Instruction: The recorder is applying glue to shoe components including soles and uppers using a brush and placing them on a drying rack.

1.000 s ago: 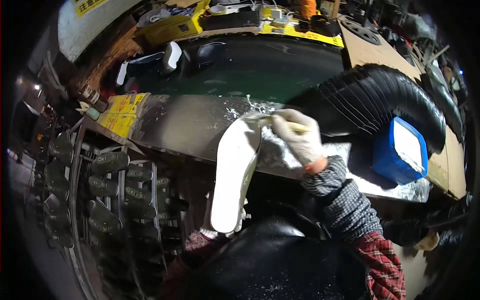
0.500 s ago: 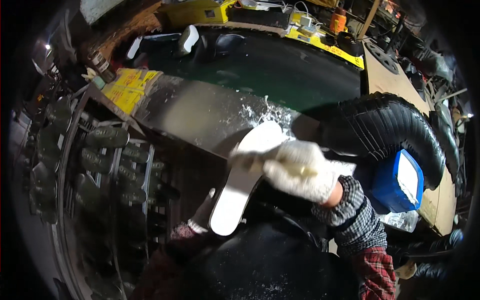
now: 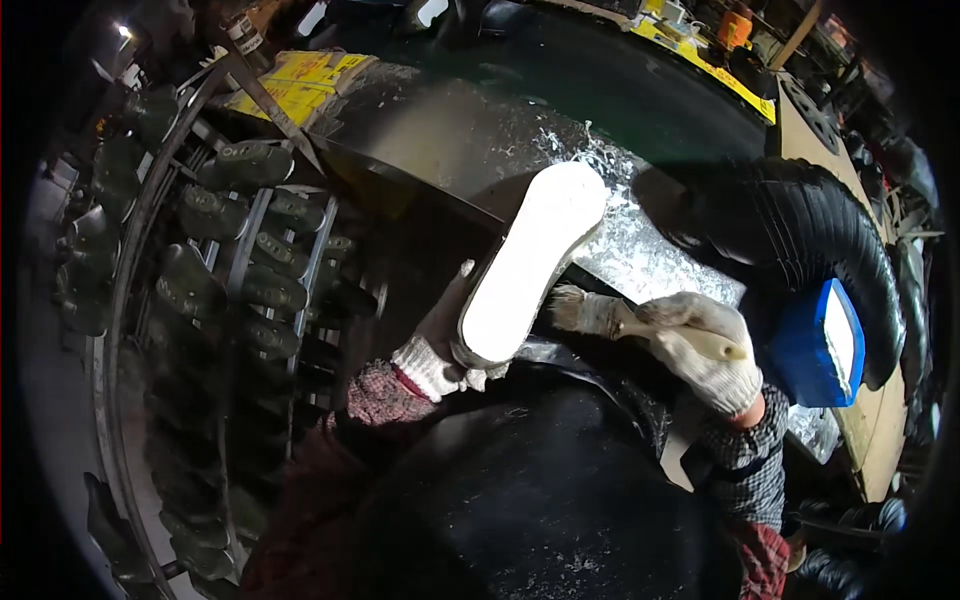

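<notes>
My left hand [image 3: 433, 345], in a white knitted glove, is closed round the heel end of a shoe whose white-coated sole [image 3: 535, 260] faces up. The toe end points away from me, over the edge of the worktop [image 3: 440, 150]. What lies under the sole is mostly hidden. In my gloved right hand [image 3: 705, 350] is a paintbrush [image 3: 592, 312], its bristles pointing left, just right of the sole and apart from it. White smears [image 3: 640, 220] cover the worktop beyond the brush.
A blue container [image 3: 795, 350] holding something white stands at the right, beside a black ribbed curved object [image 3: 820, 220]. On the left, a metal rack [image 3: 245, 230] carries several dark green shoes [image 3: 250, 165]. Yellow printed card [image 3: 305, 80] covers the worktop's far left corner.
The brush has lifted off the sole and moved right and down with my right hand. My left hand and the shoe now sit higher in view. The camera view has shifted too.
</notes>
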`<move>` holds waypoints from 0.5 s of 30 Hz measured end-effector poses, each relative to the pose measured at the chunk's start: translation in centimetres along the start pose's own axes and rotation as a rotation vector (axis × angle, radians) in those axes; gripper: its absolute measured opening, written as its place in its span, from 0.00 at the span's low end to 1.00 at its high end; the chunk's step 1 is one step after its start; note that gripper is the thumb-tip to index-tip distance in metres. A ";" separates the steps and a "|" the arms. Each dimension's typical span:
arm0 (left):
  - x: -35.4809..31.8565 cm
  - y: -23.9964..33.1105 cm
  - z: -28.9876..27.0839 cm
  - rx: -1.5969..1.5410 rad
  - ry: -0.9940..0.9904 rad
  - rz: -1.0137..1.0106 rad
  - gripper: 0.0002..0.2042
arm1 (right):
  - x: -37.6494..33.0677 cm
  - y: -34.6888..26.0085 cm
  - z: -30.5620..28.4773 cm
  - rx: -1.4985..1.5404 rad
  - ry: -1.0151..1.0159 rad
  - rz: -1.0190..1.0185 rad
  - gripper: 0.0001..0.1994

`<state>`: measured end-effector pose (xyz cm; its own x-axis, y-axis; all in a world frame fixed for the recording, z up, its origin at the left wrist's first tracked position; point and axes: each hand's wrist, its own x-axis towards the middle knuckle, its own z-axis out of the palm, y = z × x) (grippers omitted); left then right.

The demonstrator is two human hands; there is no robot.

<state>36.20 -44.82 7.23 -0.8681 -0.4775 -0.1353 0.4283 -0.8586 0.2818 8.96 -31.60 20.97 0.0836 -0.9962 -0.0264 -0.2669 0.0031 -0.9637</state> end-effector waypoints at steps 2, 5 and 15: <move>0.1 0.0 -0.6 0.022 0.052 -0.106 0.28 | 0.1 -2.0 2.0 0.348 0.020 0.017 0.13; -0.1 0.4 3.2 -0.115 0.459 -0.041 0.31 | 3.4 -1.5 2.6 0.127 -0.200 -0.110 0.12; -0.8 3.6 0.8 -0.356 0.282 -0.147 0.35 | 8.2 1.0 0.1 -0.401 0.263 -0.262 0.10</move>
<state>38.24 -47.35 9.11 -0.8450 -0.3356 -0.4163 0.4079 -0.9080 -0.0960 9.44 -39.77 19.80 -0.0331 -0.9477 0.3176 -0.6189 -0.2301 -0.7510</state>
